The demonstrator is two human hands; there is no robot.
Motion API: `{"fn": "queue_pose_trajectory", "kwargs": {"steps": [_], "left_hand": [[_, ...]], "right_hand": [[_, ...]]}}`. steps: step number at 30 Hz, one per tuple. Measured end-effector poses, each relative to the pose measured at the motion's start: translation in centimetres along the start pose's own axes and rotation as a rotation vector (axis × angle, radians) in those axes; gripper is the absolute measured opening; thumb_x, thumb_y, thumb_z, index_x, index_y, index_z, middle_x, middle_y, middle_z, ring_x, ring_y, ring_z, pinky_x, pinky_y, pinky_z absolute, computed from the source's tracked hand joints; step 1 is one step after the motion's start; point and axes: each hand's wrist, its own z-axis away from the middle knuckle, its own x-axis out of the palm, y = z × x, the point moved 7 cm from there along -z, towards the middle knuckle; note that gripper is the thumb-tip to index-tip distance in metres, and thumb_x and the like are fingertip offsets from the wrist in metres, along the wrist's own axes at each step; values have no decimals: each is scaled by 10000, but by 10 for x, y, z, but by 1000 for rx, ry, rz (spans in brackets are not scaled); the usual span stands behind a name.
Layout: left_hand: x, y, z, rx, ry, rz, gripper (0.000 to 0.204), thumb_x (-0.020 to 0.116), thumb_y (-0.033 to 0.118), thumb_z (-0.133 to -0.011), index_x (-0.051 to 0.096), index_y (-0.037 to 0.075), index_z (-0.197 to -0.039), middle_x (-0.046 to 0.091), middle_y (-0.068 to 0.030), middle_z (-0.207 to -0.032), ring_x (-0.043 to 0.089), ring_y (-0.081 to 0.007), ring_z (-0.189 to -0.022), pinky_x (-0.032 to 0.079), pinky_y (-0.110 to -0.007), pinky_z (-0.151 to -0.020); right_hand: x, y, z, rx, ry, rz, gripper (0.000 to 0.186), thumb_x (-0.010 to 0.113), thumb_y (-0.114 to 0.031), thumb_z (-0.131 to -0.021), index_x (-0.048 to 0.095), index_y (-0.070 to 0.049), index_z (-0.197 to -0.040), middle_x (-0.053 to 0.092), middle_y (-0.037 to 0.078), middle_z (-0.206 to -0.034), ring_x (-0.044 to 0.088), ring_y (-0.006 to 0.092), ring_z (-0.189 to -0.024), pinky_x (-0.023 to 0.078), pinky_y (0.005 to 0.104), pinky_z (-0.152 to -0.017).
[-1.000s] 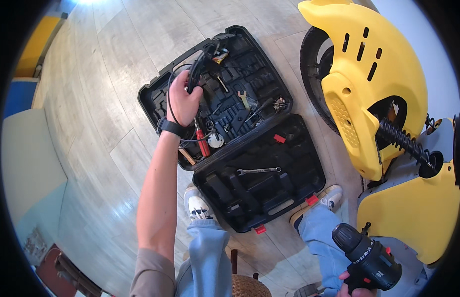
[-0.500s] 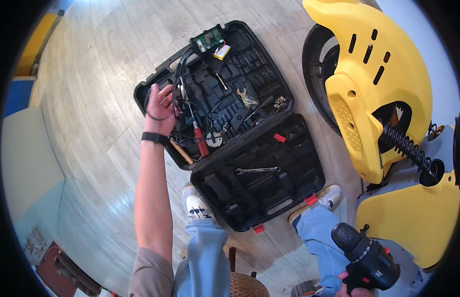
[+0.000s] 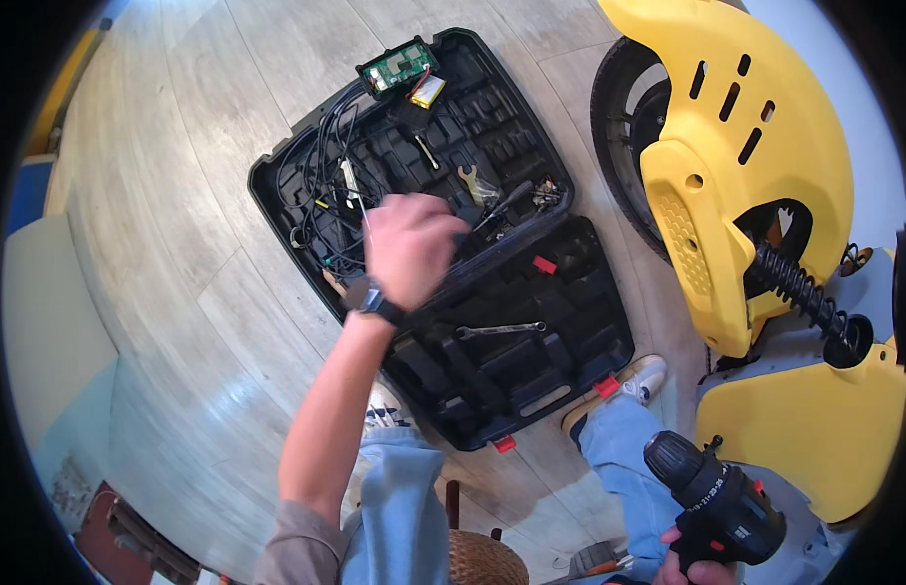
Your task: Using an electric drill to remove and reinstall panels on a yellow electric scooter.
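Observation:
My left hand hovers over the open black tool case, near its middle hinge. Its fingers are blurred and partly turned away, so what they hold, if anything, cannot be seen. Black cables lie tangled beside it in the far half of the case. The red-handled screwdriver is hidden behind this hand. At the lower right, my right hand is wrapped round the grip of a black cordless drill. A silver combination wrench lies in the near half of the case.
A green circuit board and small battery pack sit at the case's far edge. Inside are a yellowish open-end wrench and small hardware. A yellow scooter-like body with wheel and black spring stands at right.
My left hand has moved right and nearer, from the cables to over the case's middle, and the cable it touched is released. The drill stays in my right hand.

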Motion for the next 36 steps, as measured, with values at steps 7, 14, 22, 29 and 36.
{"fn": "queue_pose_trajectory", "kwargs": {"steps": [7, 14, 22, 29, 36], "left_hand": [[68, 9, 1, 72, -355, -256, 353, 676, 198, -773, 705, 219, -1124, 578, -12, -1233, 514, -233, -1098, 391, -448, -948], [58, 4, -9, -1, -268, -311, 369, 676, 227, -782, 681, 200, -1150, 566, -38, -1266, 505, -260, -1152, 375, -477, -981], [116, 30, -32, 64, -325, -318, 483, 541, 355, -864, 596, 261, -1335, 383, -80, -1523, 348, -300, -1396, 216, -625, -1115], [113, 11, -46, 42, -374, -371, 430, 559, 351, -879, 627, 309, -1301, 352, -82, -1544, 302, -314, -1429, 165, -676, -1116], [57, 16, -44, -20, -132, -242, 385, 689, 140, -748, 689, 213, -1126, 538, -61, -1338, 462, -298, -1287, 305, -561, -1089]], "right_hand": [[0, 4, 2, 46, 35, -23, 670, 756, -263, -769, 485, 89, -1271, 478, 33, -621, 456, 121, -470, 412, 268, -489], [1, -6, 0, 24, 60, -11, 648, 754, -269, -773, 496, 82, -1254, 486, 41, -620, 450, 116, -469, 405, 264, -488], [2, -7, -1, 38, 73, -1, 646, 750, -264, -771, 506, 78, -1261, 496, 46, -629, 461, 122, -473, 408, 262, -492], [-12, 0, 1, 77, 90, -54, 671, 762, -272, -758, 506, 67, -1277, 488, 43, -616, 459, 123, -469, 405, 273, -480], [-12, -7, 5, 78, 101, -105, 660, 768, -278, -750, 508, 62, -1253, 475, 41, -619, 444, 119, -467, 400, 262, -478]]}}
